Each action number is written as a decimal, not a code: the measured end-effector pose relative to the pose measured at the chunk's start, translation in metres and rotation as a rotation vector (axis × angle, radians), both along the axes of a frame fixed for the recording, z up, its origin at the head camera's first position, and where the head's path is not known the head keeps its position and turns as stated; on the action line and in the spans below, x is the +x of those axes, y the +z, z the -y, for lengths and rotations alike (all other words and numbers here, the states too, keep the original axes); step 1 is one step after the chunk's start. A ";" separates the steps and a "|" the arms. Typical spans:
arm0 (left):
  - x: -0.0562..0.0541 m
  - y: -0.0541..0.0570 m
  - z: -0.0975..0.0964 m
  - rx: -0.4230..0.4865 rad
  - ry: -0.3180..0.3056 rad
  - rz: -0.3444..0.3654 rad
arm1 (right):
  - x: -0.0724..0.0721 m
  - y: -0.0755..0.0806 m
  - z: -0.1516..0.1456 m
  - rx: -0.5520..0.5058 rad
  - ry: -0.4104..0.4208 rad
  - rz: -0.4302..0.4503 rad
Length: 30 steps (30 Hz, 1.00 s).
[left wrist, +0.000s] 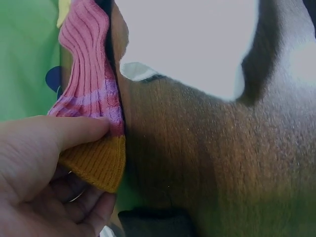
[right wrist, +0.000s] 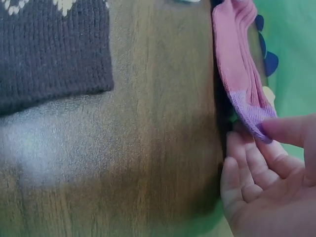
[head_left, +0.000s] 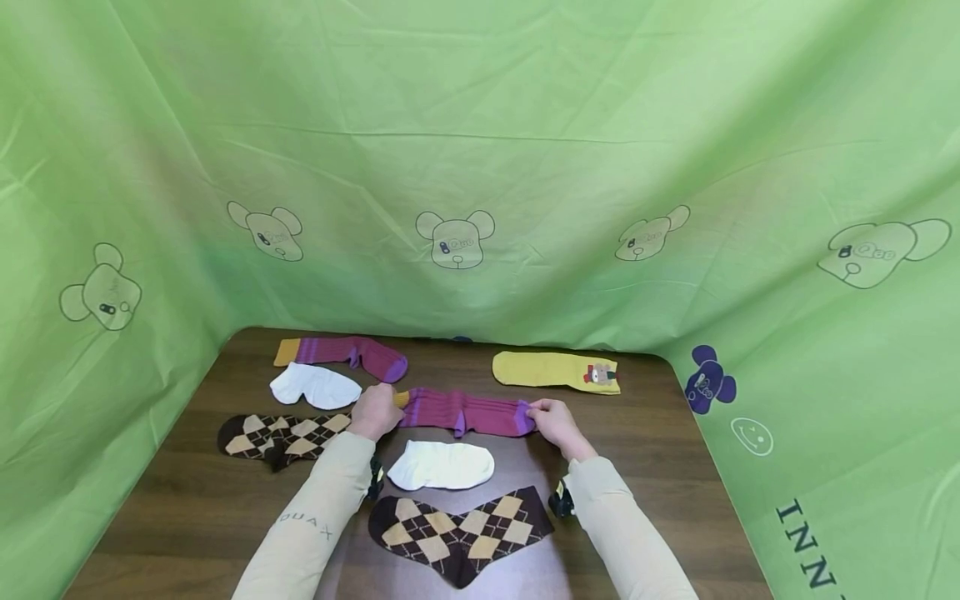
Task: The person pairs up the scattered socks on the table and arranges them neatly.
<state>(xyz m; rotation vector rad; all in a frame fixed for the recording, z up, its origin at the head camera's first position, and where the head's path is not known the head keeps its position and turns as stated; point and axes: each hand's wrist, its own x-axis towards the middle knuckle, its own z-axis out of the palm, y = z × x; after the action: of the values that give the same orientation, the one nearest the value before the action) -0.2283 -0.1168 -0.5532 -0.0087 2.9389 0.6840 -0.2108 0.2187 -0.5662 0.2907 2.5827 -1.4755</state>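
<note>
A magenta ribbed sock [head_left: 472, 414] with purple toe and mustard cuff is stretched between both hands. My left hand [head_left: 376, 411] pinches its mustard cuff [left wrist: 98, 160], thumb on top and fingers underneath. At the other end, my right hand [head_left: 557, 423] pinches the purple toe [right wrist: 252, 116] between thumb and fingers. Just in front of this sock lies a white ankle sock [head_left: 442, 465]. Nearer still is a brown and beige argyle sock [head_left: 465, 533]. A second argyle sock [head_left: 281, 437] lies left, partly hidden behind the left forearm.
At the back left another magenta sock [head_left: 345, 352] lies above a second white sock [head_left: 315, 385]. A yellow sock [head_left: 540, 368] with an animal figure lies at the back right. Green cloth [head_left: 457, 292] hangs around the wooden table [head_left: 645, 467].
</note>
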 end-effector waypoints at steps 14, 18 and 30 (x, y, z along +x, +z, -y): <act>-0.002 0.003 0.004 0.025 0.006 0.023 | -0.001 0.008 -0.006 -0.343 -0.122 0.030; -0.002 0.003 0.006 0.032 -0.003 0.024 | -0.002 0.012 -0.013 -0.459 -0.159 0.022; -0.001 0.003 0.008 0.077 -0.029 0.023 | 0.000 0.025 -0.027 -0.539 -0.198 0.055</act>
<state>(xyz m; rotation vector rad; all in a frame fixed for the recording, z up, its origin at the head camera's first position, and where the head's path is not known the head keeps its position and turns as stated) -0.2294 -0.1244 -0.5500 0.0328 2.8825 0.7875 -0.2109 0.2458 -0.5410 0.5102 2.0517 -2.1186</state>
